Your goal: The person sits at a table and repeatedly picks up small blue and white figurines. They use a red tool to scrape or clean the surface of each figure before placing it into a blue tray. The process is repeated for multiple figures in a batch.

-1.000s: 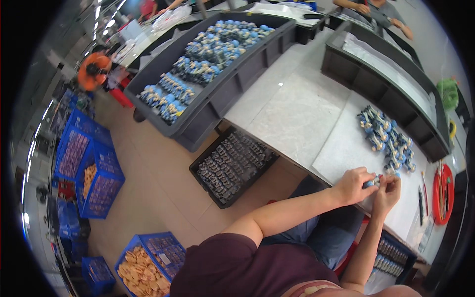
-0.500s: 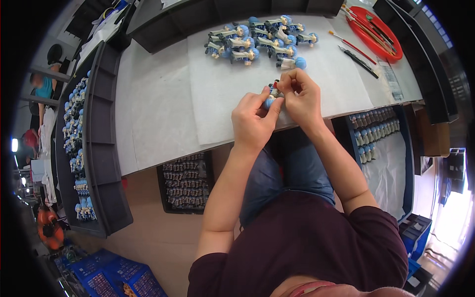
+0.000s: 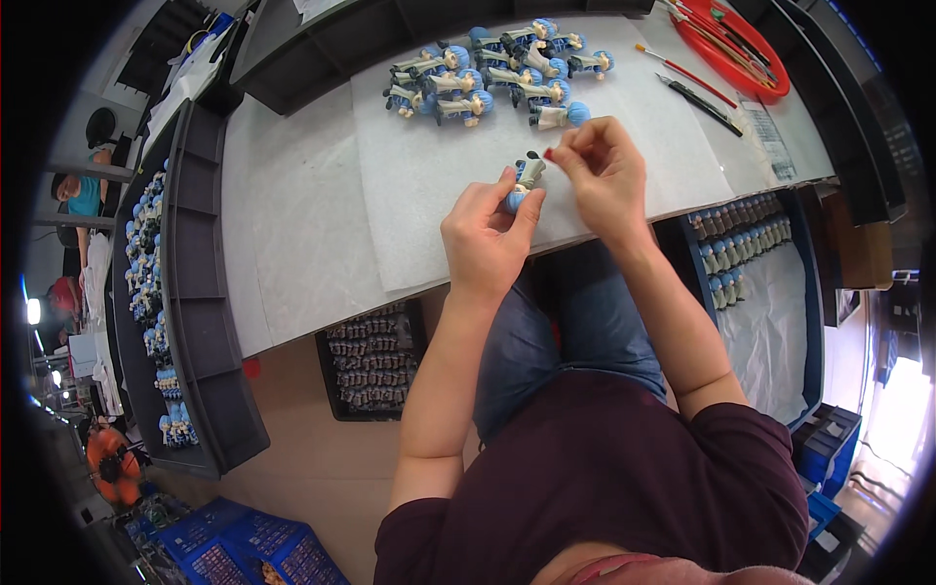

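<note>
My left hand point(image 3: 485, 234) grips a small grey figurine with a blue head point(image 3: 526, 181) over the white sheet point(image 3: 409, 175) on the table. My right hand point(image 3: 604, 171) pinches a tiny dark part at the figurine's upper end, fingertips closed on it. Farther back on the sheet lies a cluster of several matching blue-headed figurines point(image 3: 497, 73), a hand's length beyond both hands.
A dark tray of several figurines point(image 3: 161, 292) runs along the left table edge. A black tray of small parts point(image 3: 375, 359) sits on the floor below. A blue bin with figurines point(image 3: 751, 253) is at my right. A red tray with brushes point(image 3: 726, 44) lies far right.
The view has swung from the left side of the workspace to straight down over the table. Both hands stay together on the figurine, now slightly nearer the table edge.
</note>
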Motion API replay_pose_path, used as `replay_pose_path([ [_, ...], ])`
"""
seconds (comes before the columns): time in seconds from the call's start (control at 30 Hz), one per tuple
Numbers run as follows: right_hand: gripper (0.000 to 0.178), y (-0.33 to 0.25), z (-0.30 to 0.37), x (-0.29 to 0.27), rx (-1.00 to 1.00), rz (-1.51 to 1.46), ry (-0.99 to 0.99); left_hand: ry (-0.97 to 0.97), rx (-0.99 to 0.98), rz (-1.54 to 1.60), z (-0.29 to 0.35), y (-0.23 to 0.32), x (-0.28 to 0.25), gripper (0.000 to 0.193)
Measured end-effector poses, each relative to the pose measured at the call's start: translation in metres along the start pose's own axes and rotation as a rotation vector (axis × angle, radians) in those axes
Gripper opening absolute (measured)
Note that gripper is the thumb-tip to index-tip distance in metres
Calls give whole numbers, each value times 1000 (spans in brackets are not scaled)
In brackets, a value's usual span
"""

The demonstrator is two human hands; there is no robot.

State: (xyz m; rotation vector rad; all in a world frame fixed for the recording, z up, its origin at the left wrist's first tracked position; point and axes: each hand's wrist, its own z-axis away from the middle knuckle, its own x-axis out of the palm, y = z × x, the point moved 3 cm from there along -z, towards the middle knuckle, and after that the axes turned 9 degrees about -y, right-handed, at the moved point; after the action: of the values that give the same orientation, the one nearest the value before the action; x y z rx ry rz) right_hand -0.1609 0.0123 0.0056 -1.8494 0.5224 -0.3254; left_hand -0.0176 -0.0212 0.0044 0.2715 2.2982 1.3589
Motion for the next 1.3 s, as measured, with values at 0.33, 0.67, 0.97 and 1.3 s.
replay_pose_path([
  [0.33,15,-10,-4,-3,-3,6,46,-20,-115,66,1,9,1,38],
  [0.67,15,-20,1,9,-55,268,-135,-80,-20,-75,1,6,2,46],
  [0.97,15,-22,10,13,-121,252,-200,-81,15,-75,3,-1,2,45],
  [1.3,18,-16,11,7,-109,98,-96,-49,-70,42,0,-1,0,40],
])
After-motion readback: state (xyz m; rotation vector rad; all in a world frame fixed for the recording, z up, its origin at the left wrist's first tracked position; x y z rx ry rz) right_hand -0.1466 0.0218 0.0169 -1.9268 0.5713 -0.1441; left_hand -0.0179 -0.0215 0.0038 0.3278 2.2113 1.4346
